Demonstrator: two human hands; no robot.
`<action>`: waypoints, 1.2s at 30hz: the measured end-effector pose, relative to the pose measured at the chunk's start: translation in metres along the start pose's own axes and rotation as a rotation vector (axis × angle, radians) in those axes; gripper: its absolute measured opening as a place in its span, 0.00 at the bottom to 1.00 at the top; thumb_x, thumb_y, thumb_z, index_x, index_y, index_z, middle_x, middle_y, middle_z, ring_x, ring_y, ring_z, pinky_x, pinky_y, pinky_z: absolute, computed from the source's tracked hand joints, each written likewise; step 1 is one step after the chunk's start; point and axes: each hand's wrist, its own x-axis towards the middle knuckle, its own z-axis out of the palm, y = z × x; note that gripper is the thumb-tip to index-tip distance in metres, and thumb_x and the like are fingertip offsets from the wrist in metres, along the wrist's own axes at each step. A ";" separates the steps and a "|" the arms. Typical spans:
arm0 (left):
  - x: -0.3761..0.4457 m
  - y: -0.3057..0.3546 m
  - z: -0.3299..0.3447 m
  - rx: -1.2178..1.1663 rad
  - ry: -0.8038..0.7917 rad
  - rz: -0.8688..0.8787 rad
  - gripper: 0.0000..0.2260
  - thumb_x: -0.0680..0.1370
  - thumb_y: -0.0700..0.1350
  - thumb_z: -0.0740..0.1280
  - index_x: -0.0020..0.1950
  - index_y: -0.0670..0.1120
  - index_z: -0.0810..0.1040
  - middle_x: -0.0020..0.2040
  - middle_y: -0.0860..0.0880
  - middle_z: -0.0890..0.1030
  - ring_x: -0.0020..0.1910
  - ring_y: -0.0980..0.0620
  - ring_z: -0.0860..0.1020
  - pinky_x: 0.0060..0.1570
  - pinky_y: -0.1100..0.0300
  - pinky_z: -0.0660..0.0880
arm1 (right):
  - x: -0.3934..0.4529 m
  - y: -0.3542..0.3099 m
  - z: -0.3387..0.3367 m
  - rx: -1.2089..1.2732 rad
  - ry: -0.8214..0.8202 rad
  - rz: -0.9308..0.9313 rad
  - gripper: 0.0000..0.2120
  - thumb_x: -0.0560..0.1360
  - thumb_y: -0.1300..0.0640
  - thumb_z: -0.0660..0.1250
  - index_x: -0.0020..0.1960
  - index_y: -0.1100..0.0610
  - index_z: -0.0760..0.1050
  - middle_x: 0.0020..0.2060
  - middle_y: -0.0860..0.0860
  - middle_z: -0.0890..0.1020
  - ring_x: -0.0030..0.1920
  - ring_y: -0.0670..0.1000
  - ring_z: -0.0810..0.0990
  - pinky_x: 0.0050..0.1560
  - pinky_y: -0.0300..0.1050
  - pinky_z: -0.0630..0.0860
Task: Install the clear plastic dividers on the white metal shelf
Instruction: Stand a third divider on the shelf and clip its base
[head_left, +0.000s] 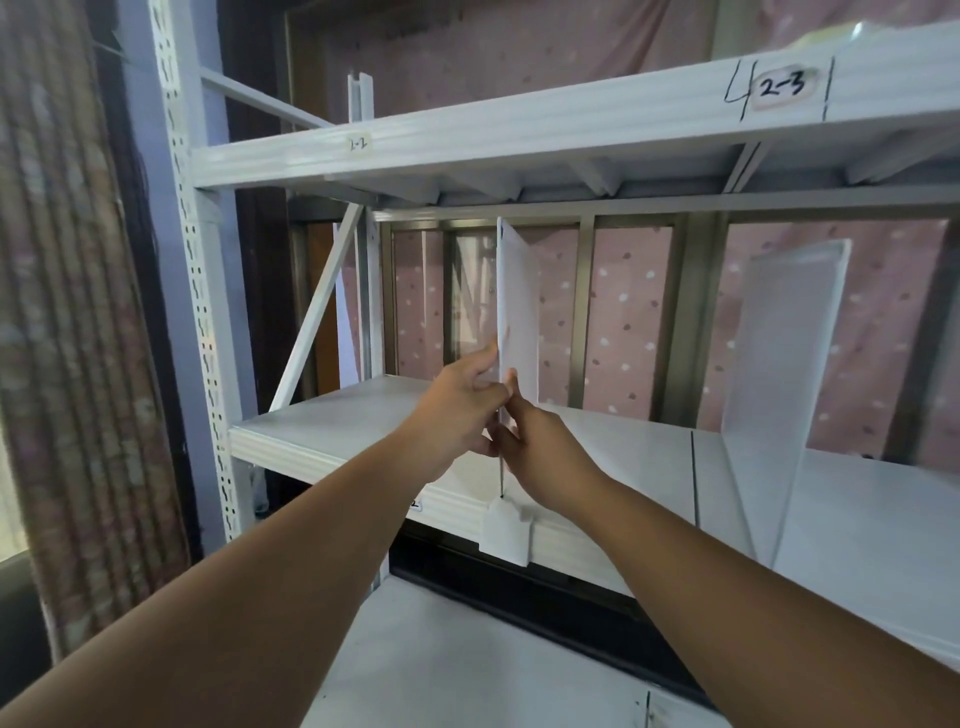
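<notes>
Where the middle board of the white metal shelf (363, 415) crosses the centre of the frame, both hands meet on one clear plastic divider (518, 306) standing upright and edge-on to the camera. Left hand (457, 410) pinches the divider's near edge from the left, thumb and fingers closed on it; right hand (545, 452) grips the same edge from the right, just below, the two hands touching. Divider's lower edge meets the board; its top reaches close to the underside of the upper board. A small white clip (505, 530) sits on the board's front lip directly under the hands; whether the divider is seated in it cannot be told, the hands cover the joint. Second divider (779, 374) stands upright on the same board at right of frame, well apart from the first, its lower front corner partly hard to read against the white surface. Bay between them holds nothing visible. Upper board carries handwritten labels (782, 88), one reading "2-3"; a smaller one at upper left is too blurred to read. Perforated upright post (192, 260) at left, pink spotted curtain (623, 312) behind.
</notes>
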 end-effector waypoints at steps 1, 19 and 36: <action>0.001 0.000 0.001 -0.010 0.002 -0.002 0.24 0.84 0.40 0.67 0.73 0.64 0.75 0.48 0.40 0.78 0.43 0.41 0.73 0.50 0.38 0.83 | 0.001 0.000 0.000 0.001 0.001 0.001 0.31 0.86 0.53 0.55 0.84 0.53 0.44 0.57 0.58 0.84 0.33 0.38 0.70 0.28 0.28 0.67; 0.005 -0.024 0.006 0.257 0.131 0.204 0.27 0.84 0.46 0.65 0.67 0.82 0.66 0.46 0.46 0.89 0.48 0.45 0.87 0.52 0.39 0.85 | -0.008 -0.005 0.021 -0.059 0.192 0.013 0.23 0.85 0.57 0.57 0.79 0.59 0.62 0.49 0.56 0.85 0.40 0.54 0.82 0.33 0.40 0.72; 0.013 -0.034 0.017 0.402 0.079 0.296 0.23 0.84 0.51 0.64 0.71 0.76 0.66 0.46 0.39 0.87 0.48 0.39 0.85 0.55 0.38 0.82 | -0.018 -0.004 0.038 -0.058 0.389 0.102 0.11 0.82 0.63 0.59 0.63 0.60 0.73 0.38 0.49 0.77 0.34 0.51 0.75 0.29 0.35 0.61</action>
